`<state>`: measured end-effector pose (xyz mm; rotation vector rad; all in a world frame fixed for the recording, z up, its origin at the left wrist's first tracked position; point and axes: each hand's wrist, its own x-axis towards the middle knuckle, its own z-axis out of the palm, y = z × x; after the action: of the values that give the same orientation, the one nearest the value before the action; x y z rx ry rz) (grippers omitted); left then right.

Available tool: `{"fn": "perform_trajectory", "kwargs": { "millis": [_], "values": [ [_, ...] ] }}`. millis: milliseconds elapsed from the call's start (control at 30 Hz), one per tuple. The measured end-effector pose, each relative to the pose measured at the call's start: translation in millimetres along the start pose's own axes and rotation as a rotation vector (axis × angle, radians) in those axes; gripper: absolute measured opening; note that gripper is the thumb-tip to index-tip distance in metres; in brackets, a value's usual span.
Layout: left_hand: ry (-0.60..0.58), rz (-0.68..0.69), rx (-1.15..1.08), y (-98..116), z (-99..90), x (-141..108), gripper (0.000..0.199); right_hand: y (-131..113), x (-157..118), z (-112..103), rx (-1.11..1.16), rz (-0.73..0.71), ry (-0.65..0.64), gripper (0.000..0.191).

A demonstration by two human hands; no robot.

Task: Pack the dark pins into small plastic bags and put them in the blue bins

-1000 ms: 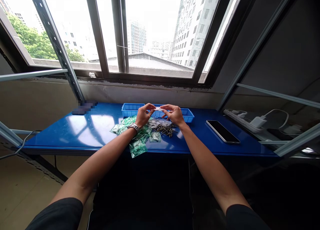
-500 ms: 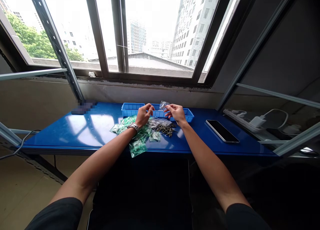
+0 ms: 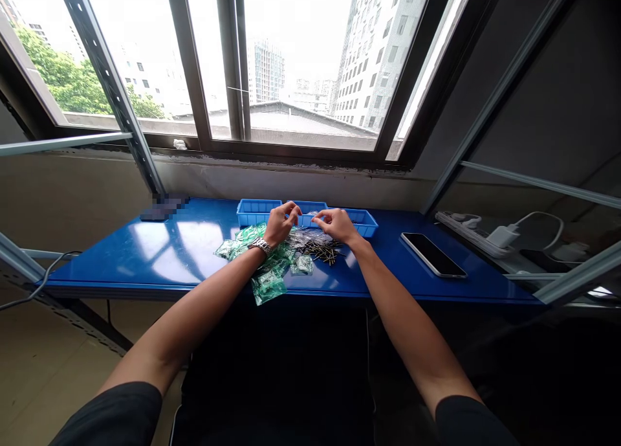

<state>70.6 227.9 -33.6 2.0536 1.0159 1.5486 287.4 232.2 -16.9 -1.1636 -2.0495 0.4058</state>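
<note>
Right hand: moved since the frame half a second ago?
Yes: the right hand has shifted slightly left and lower in view, judged against the rightmost blue bin.

The table [image 3: 121,258] is open at left; packets [image 3: 269,287] crowd the middle, bins [image 3: 259,219] the far edge, a phone [image 3: 433,255] the right.

No lettering or numbers legible; any small print seems too blurred.
</note>
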Motion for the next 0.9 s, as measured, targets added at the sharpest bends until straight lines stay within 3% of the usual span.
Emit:
{"fn": "perform_trajectory", "kwargs": {
  "millis": [133, 367, 633, 733, 900],
  "values": [
    [-0.008, 0.006, -0.006, -2.2, 0.3, 0.0, 0.032, 1.7, -1.0, -0.3, -0.201, -0.035, -0.164, 0.024],
    [-0.016, -0.002, -0.003, -1.4, 0.2, -0.5, 0.032, 3.5, -1.1, -1.0, -0.244, 0.026, -0.241, 0.018],
    [-0.015, 0.0, -0.004, -1.9, 0.7, -0.7, 0.032, 3.3, -1.0, 1.8, -0.315, -0.028, -0.153, 0.015],
    [-0.016, 0.002, -0.011, -2.1, 1.0, -0.6, 0.032, 4.3, -0.8, -0.2, -0.273, -0.051, -0.12, 0.018],
    [0.001, 0.011, 0.027, -2.1, 0.5, 0.3, 0.032, -1.2, -0.3, -3.1, -0.077, -0.051, 0.051, 0.027]
  ]
}}
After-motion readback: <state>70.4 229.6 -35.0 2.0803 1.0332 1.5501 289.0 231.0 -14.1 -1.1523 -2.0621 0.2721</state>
